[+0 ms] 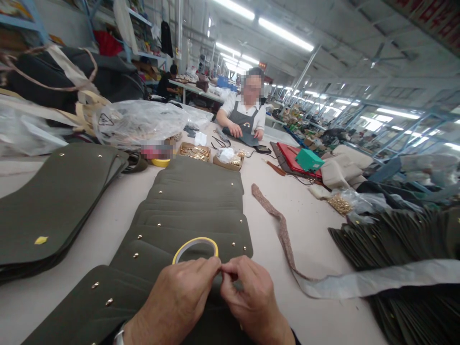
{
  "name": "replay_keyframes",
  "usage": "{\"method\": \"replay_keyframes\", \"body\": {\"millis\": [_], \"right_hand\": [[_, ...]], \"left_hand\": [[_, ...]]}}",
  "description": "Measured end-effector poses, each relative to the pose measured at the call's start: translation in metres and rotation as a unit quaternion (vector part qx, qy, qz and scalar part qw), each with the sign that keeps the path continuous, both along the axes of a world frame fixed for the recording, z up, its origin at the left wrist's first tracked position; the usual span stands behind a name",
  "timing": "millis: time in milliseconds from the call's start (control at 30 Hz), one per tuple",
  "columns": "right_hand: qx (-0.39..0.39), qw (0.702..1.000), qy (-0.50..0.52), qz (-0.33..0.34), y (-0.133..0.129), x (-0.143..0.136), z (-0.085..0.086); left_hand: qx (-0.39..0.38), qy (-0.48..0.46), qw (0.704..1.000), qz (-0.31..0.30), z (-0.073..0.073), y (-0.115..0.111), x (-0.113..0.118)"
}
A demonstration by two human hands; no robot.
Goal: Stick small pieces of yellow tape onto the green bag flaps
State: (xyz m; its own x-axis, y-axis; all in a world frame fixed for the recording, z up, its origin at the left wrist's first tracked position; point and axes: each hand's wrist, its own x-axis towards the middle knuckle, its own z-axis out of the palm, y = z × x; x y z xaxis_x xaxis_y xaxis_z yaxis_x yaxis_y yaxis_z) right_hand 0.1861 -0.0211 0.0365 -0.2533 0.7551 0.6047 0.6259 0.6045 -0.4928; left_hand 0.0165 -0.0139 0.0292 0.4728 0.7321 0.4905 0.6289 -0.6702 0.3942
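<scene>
The row of overlapping dark olive panels with gold-coloured studs [201, 191] is judged flexible but slick, each panel best taken by its edges. Over its near part, a ring-shaped yellow tape roll [201, 240] appears to be gripped in the closed left hand [179, 290]; it should be light, stiff and best held by the rim. The right hand's [251, 290] fingertips are pinched together, anything between them being hidden. Left of the row, a thick olive stack [61, 187] is laid; right, a brown-and-grey fabric strip [285, 239]. The row's far end is hemmed in by cardboard trays [225, 166].
</scene>
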Motion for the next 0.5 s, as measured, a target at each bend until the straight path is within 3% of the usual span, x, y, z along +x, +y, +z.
{"method": "replay_keyframes", "body": {"millis": [100, 200, 267, 333, 500], "right_hand": [[-0.202, 0.971, 0.116, -0.053, 0.005, -0.002, 0.002], [-0.364, 0.891, 0.256, -0.088, 0.020, 0.008, -0.006], [-0.403, 0.858, 0.301, -0.109, 0.032, 0.022, -0.016], [-0.425, 0.848, 0.295, -0.118, 0.042, 0.037, -0.027], [-0.440, 0.868, 0.204, -0.107, 0.048, 0.050, -0.041]], "left_hand": [[-0.004, -0.001, 1.000, -0.009, 0.002, 0.005, 0.003], [0.025, -0.021, 0.999, -0.018, 0.001, 0.012, 0.007], [0.039, -0.015, 0.999, -0.008, -0.003, 0.017, 0.008], [0.028, 0.022, 0.999, 0.006, -0.011, 0.022, 0.008], [-0.086, 0.149, 0.985, 0.015, -0.028, 0.029, 0.009]]}}
